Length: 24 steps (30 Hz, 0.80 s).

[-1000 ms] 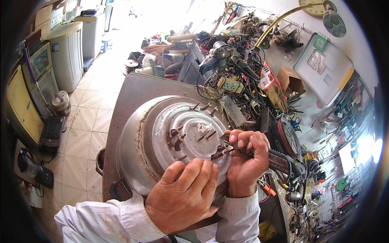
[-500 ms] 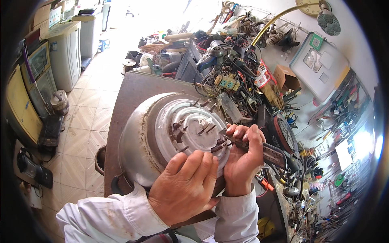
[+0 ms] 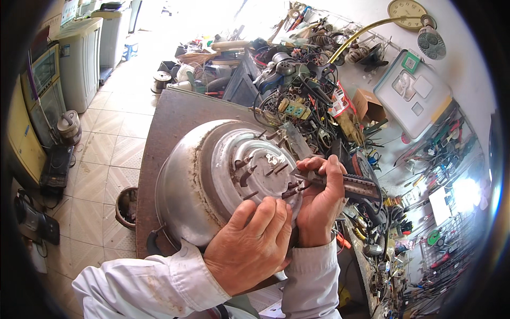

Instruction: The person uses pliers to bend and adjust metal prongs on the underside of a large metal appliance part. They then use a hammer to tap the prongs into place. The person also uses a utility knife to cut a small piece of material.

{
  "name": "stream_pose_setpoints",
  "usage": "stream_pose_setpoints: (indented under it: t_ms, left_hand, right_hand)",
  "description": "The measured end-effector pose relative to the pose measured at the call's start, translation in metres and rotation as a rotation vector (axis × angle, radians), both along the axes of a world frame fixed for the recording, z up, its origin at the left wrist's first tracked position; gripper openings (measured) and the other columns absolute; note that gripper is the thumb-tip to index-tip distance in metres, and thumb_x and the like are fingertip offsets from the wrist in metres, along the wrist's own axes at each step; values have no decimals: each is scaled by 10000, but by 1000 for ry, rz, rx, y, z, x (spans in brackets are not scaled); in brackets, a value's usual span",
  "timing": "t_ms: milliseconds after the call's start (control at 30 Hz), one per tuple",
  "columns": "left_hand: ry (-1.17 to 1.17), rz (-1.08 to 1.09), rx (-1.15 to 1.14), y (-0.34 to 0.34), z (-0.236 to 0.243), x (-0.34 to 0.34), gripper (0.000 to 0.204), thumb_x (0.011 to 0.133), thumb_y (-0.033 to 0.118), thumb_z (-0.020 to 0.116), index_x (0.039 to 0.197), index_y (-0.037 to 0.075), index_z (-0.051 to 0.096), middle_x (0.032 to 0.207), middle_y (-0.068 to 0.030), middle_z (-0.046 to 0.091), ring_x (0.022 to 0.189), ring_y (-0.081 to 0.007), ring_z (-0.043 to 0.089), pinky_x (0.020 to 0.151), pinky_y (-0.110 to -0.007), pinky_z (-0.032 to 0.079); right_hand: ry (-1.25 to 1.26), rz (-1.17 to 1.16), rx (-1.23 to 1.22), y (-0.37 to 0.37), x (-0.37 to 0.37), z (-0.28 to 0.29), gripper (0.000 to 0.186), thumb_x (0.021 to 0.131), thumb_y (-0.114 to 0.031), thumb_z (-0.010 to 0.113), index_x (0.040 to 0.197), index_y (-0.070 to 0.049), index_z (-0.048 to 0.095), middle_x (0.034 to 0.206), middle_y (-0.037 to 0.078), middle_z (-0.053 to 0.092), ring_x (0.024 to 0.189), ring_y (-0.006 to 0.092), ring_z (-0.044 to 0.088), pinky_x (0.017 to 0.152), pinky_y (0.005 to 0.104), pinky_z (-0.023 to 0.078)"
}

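Leftmost, black handle [image 3: 154, 243] jutting from the pot [image 3: 180, 181]; could catch the sleeve [image 3: 151, 282] close by and drag everything askew. On the bench [image 3: 172, 114], rests tipped, with base [image 3: 223, 159] angled up and rightward; could rock or roll on that curved wall if pushed from one side. Over the base's near edge, left hand [image 3: 249, 247], fingers bent and close together; cannot tell whether pinching anything underneath. Might slip and leave the pot unsteadied. Across the base, upstanding pins [image 3: 245, 177]; could bend or snap under sideways force, or scrape knuckles. At the right, right hand [image 3: 321, 204], fingers curled around the tool [image 3: 361, 187], tip near the closest pins; could skid toward the left hand if forced. Farther right, clutter [image 3: 374, 217]; could snag the tool's rear end.
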<state>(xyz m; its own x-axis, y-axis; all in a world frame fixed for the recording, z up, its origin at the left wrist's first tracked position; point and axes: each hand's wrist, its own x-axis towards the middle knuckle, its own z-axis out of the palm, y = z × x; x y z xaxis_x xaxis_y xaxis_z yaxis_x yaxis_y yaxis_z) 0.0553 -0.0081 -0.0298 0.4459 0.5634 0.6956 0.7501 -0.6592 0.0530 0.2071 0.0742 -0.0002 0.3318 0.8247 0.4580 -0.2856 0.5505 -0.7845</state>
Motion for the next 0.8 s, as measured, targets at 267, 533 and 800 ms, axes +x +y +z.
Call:
stream_pose_setpoints:
  t_ms: [267, 533, 800]
  left_hand:
    - [6, -4, -8, -1, 2, -1, 875, 627, 592, 789, 1230, -25, 647, 1228, -128, 614, 1178, -263, 532, 1019, -429, 389]
    - [7, 14, 4, 0, -1, 2, 845, 636, 581, 780, 1222, -15, 655, 1223, -123, 621, 1175, -263, 538, 1018, -433, 387]
    - [-7, 30, 10, 0, -3, 2, 809, 639, 561, 772, 1207, -4, 659, 1209, -111, 624, 1156, -252, 551, 1010, -424, 389]
  right_hand:
    - [10, 79, 14, 1, 1, 2, 301, 1017, -237, 550, 787, -78, 437, 749, 103, 551, 745, 245, 565, 885, 456, 501]
    - [24, 47, 33, -3, 2, 2, 321, 1016, -218, 531, 745, -82, 425, 704, 100, 539, 706, 244, 545, 858, 478, 504]
    - [78, 53, 24, -3, 2, 1, 337, 1011, -220, 518, 715, -91, 422, 675, 92, 535, 670, 237, 530, 831, 480, 506]
